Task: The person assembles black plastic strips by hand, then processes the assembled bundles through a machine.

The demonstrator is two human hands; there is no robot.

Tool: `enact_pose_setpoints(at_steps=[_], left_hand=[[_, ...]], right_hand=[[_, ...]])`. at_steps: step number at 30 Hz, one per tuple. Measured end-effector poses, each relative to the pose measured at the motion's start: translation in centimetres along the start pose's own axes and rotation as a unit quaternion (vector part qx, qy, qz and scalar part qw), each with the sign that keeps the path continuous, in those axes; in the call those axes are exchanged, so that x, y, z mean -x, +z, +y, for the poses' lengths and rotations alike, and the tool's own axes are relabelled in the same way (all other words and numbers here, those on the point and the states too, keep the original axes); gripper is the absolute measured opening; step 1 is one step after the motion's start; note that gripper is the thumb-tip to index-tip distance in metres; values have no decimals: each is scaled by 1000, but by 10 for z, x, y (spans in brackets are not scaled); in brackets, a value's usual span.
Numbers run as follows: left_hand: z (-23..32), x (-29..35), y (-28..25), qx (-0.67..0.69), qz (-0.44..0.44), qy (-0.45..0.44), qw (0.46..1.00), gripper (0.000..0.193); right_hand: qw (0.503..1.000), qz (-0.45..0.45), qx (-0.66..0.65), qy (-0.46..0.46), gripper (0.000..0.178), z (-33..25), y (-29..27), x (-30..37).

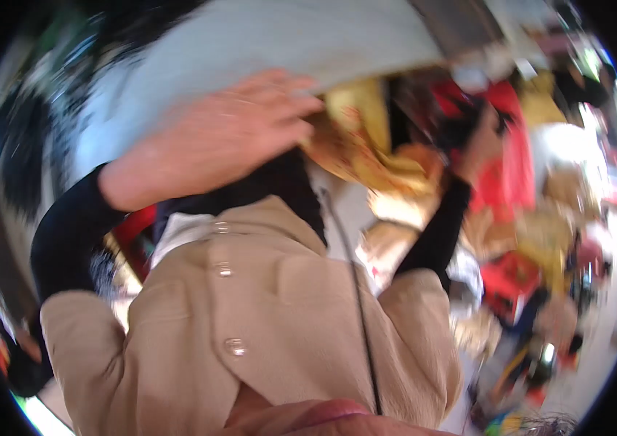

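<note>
My left hand (232, 123) reaches across in front of my chest, palm down, over the edge of a pale table (315, 40). Its fingers are stretched out and a little apart, smeared by motion, and I see nothing held in them. Just beyond the fingertips hangs a yellow and orange plastic bag or cloth (359, 149). Off to the right, my right hand (484, 145) is raised and closed around a black item (461, 125), too blurred to name. Behind that hand hangs a bright red bag or cloth (515, 152).
A dark brown beam or strip (461, 29) crosses the table's far right. To the right lie brown paper-like packages (570, 189), a red box (512, 287) and mixed clutter on the floor. A black cord (358, 291) runs down my beige vest.
</note>
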State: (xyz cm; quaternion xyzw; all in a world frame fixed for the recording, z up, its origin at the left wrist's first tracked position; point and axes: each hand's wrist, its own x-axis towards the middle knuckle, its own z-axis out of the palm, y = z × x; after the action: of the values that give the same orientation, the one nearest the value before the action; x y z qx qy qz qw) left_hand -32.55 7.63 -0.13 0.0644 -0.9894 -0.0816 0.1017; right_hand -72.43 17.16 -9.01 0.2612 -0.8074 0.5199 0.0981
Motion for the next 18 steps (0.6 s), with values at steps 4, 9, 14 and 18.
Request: enact_pose_setpoints(at_steps=[4,9,14,18], left_hand=[[6,40,-11,-41,11,12,999,31],[-2,89,-23,12,57,-126,990,35],[-33,144,-39,-86,101,-289,948,34],[-74,156,-33,-147,129,-383,903,38]], right_hand=[[992,-48,-98,67,35,9,-30,-3],[1000,28,-4,-6,51,37,-25,-23],[998,-9,-47,49,41,20,-27,-28],[1000,-8,-12,15,41,5,-30,-27]])
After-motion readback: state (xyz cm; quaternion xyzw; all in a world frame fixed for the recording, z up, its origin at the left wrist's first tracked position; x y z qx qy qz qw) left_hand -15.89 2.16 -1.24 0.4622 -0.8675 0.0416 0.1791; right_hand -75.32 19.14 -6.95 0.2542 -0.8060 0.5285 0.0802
